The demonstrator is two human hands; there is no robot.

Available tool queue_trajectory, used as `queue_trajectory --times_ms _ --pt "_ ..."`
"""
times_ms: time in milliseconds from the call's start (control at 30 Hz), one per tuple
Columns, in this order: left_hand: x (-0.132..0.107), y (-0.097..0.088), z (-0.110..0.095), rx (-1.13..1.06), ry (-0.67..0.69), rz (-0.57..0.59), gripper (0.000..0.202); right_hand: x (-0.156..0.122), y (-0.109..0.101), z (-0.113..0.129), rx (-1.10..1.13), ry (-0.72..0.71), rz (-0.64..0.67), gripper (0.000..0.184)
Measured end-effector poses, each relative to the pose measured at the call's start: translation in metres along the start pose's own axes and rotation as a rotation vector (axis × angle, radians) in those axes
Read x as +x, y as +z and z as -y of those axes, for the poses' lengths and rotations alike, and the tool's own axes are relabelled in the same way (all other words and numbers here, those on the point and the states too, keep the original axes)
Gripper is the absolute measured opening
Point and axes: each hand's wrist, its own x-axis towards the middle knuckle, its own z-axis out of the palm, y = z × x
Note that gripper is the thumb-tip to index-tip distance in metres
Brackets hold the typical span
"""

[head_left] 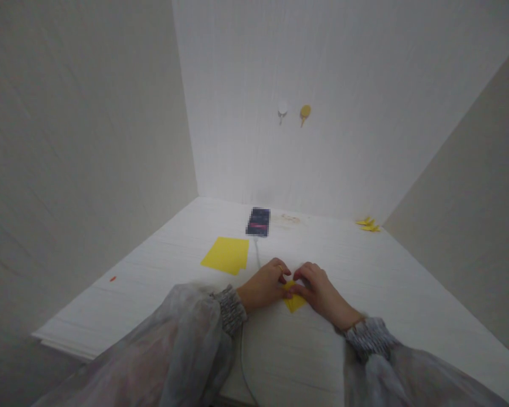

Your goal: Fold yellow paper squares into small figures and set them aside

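A small folded yellow paper [294, 302] lies on the white table [161, 260] between my two hands. My left hand [265, 285] presses on its left side with bent fingers pinched on the paper. On the paper's right side, my right hand [320, 288] has its fingertips closed on the upper edge. Both hands touch each other above the paper. Grey sheer sleeves cover both forearms.
A stack of flat yellow paper sheets [226, 255] lies left of my hands. A dark phone [258, 221] with a white cable [258, 254] sits behind them. Small folded yellow pieces [368, 225] rest at the back right corner. Two hooks [294, 113] hang on the wall.
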Motion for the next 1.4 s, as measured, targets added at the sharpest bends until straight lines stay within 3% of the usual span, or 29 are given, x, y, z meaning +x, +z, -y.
queue_trajectory --times_ms 333,800,967,1133,1267,1400 --pt "0.0 -0.003 -0.004 0.211 0.035 -0.034 0.033 -0.012 0.002 0.002 0.066 0.107 -0.026 0.013" --pt "0.001 -0.002 0.0 0.244 0.027 -0.025 0.033 -0.014 0.009 0.014 -0.182 0.267 0.004 0.015" --pt "0.0 -0.001 -0.004 0.208 0.004 0.01 0.024 -0.012 0.005 0.018 -0.107 0.298 0.035 0.016" --pt "-0.002 -0.001 -0.003 0.197 -0.001 -0.027 0.048 -0.011 0.001 0.021 -0.011 0.317 0.034 0.014" --pt "-0.003 -0.003 -0.005 0.214 0.037 -0.009 0.035 -0.013 0.001 0.019 0.055 0.301 0.024 0.012" --pt "-0.003 -0.007 -0.012 0.237 0.024 0.015 0.036 -0.013 0.001 0.012 0.176 0.266 0.023 0.015"
